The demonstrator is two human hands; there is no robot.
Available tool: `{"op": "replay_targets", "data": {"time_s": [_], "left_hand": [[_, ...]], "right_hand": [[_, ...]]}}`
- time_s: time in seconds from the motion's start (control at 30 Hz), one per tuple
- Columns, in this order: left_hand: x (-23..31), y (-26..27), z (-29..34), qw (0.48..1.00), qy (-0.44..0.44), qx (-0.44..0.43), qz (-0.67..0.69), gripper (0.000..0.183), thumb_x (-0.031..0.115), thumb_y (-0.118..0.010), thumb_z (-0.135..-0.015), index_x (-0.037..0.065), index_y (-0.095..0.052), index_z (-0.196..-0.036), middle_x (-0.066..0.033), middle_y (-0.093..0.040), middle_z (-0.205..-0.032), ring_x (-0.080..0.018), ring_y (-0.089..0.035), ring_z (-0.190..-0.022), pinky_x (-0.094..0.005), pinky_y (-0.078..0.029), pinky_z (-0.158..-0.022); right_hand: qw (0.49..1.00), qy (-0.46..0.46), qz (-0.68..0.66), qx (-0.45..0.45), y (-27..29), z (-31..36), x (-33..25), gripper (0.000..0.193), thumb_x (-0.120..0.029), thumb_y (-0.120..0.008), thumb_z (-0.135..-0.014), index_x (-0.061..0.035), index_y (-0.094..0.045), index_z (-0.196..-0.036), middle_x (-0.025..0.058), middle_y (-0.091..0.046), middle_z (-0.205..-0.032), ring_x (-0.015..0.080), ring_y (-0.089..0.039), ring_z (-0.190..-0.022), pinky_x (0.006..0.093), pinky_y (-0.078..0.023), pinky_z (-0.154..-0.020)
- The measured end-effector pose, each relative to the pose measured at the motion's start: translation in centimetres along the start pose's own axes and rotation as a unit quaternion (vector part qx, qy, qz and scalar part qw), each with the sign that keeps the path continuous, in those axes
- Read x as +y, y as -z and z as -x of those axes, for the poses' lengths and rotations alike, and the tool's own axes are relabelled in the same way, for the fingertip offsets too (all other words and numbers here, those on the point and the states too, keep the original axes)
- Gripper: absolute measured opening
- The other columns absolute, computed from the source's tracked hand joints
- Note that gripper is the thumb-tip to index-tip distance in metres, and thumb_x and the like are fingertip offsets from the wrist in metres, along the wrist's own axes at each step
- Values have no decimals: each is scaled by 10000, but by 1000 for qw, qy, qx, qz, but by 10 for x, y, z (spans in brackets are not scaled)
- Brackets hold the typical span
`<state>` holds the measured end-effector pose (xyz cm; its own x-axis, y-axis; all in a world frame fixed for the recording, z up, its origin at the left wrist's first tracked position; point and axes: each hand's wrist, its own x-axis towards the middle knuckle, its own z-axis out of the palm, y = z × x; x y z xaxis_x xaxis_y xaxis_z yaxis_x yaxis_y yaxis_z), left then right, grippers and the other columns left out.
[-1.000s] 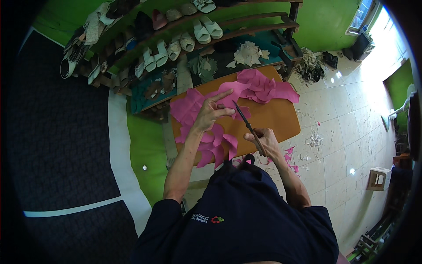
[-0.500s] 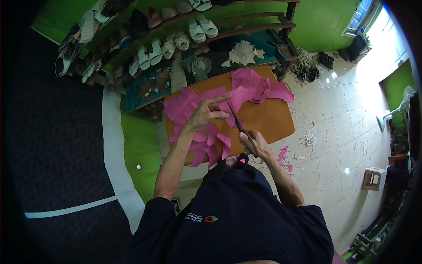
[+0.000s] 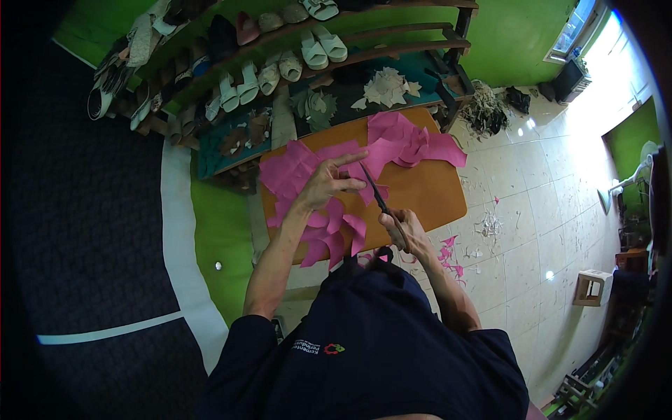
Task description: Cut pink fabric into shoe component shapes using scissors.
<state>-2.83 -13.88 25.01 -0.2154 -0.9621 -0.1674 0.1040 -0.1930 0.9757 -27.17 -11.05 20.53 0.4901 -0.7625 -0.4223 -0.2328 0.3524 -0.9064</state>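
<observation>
A sheet of pink material [image 3: 392,143] lies spread over an orange board [image 3: 427,192] in front of me. My left hand [image 3: 329,180] rests on the pink sheet, fingers curled around a fold and the index finger stretched out. My right hand [image 3: 404,231] grips a pair of dark scissors [image 3: 376,196], whose blades point up into the pink material just right of the left hand. Cut pink pieces [image 3: 329,234] hang over the near edge of the board by my left forearm.
Wooden shelves [image 3: 280,42] behind the board carry rows of sandals and shoes, with pale cut shapes [image 3: 385,87] below. Pink and pale scraps [image 3: 448,248] litter the tiled floor at right. A small wooden stool [image 3: 593,287] stands further right. A dark mat covers the left.
The view has shifted a little. My left hand has moved slightly along the pink sheet, and the scissors have advanced further into the material.
</observation>
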Motion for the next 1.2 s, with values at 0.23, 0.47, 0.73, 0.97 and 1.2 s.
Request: {"op": "replay_targets", "data": {"time_s": [0.23,0.47,0.73,0.97,1.2], "left_hand": [[0,8,-1,1000,6,23,-4,534,43,-735,-830,91,-618,-1349,-15,-701,-884,-73,-621,-702,-241,-532,-690],[1,2,0,999,6,10,-32,519,-2,-695,-838,86,-620,-1345,-32,-706,-898,-76,-644,-723,-240,-547,-695],[-4,-3,3,1000,-2,-5,2,532,-22,-689,-837,76,-606,-1354,-57,-702,-982,-139,-703,-844,-274,-595,-791],[-1,-6,9,1000,10,9,25,552,-10,-707,-836,30,-571,-1370,-85,-671,-1078,-166,-710,-887,-288,-622,-796],[-16,-5,6,997,-12,28,70,518,17,-701,-865,35,-573,-1367,-72,-683,-1035,-132,-711,-847,-281,-630,-809]], "right_hand": [[1000,-14,-16,-12,-1,0,5,555,-552,-657,-876,-40,-508,-721,-19,-412,-581,103,-450,-441,290,-391,-408],[994,71,-12,-83,-4,-3,12,687,-669,-407,-979,-6,-548,-875,21,-465,-609,118,-482,-484,268,-409,-472],[996,52,-2,-66,-7,1,0,610,-601,-405,-991,-24,-515,-827,32,-469,-585,120,-475,-456,273,-396,-447],[998,42,-28,-49,-7,8,-4,508,-530,-491,-967,-58,-496,-779,-9,-433,-581,93,-424,-457,269,-354,-423],[997,65,-6,-30,-10,1,9,665,-685,-420,-957,-52,-480,-762,12,-429,-539,103,-425,-410,263,-345,-400]]}}
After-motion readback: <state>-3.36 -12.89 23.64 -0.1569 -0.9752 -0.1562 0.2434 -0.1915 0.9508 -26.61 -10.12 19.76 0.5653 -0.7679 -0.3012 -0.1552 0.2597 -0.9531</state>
